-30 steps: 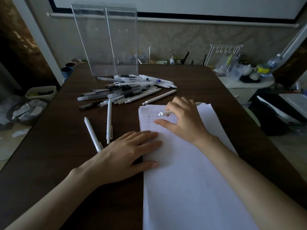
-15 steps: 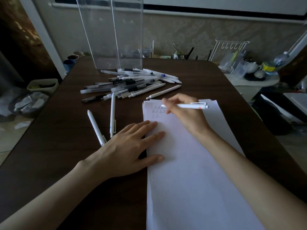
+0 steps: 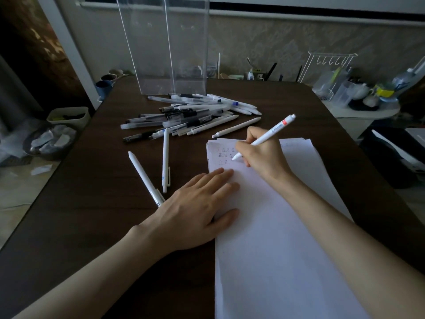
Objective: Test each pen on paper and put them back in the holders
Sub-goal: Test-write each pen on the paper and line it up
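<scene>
White pen (image 3: 271, 132) is pinched in the fingers of the right hand (image 3: 264, 157), tip down at the paper (image 3: 276, 249). Left hand (image 3: 195, 212) fingers lie flat, pressing it. If they lift, the paper may slide and smear.

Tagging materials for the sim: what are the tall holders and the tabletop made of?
Holders: likely clear acrylic, glossy; the wall shows through, edges catch light. Tabletop: dark wood or wood-look laminate, satin; faint grain lines, which is unclear.
</scene>
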A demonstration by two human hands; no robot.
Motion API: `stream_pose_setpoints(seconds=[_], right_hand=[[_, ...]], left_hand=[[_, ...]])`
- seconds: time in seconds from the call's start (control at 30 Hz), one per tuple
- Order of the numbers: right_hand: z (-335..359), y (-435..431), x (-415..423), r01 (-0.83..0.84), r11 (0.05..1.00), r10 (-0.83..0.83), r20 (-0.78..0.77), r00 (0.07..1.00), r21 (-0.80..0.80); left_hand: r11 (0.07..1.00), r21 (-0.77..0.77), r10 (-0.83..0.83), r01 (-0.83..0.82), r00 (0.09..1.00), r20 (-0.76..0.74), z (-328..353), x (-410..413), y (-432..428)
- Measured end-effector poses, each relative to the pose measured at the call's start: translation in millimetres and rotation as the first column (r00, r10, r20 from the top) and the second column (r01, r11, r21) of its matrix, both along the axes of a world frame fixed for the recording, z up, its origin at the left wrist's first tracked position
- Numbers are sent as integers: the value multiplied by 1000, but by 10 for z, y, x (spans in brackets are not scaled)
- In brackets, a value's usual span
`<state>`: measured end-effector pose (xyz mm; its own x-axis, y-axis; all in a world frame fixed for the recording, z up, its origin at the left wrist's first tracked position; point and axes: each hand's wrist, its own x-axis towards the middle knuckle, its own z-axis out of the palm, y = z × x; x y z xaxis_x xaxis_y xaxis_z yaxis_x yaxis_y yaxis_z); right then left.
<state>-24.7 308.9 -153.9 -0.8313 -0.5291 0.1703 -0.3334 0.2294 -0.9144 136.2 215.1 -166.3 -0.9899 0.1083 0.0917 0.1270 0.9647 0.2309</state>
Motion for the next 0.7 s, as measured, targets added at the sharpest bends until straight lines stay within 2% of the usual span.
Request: stream_pose_setpoints(seconds=[0.2,0.7], right_hand=[[-27,-6,-5,10,1000,-10,-50,999,10],[-45,-5,-22,-7,1000,7,-13,1000,-29]], left_hand=[[999,-33,10,-10,1000,6,-2,10,-2],[999,-35,18,-18,1000,-4,-9,8,-3]])
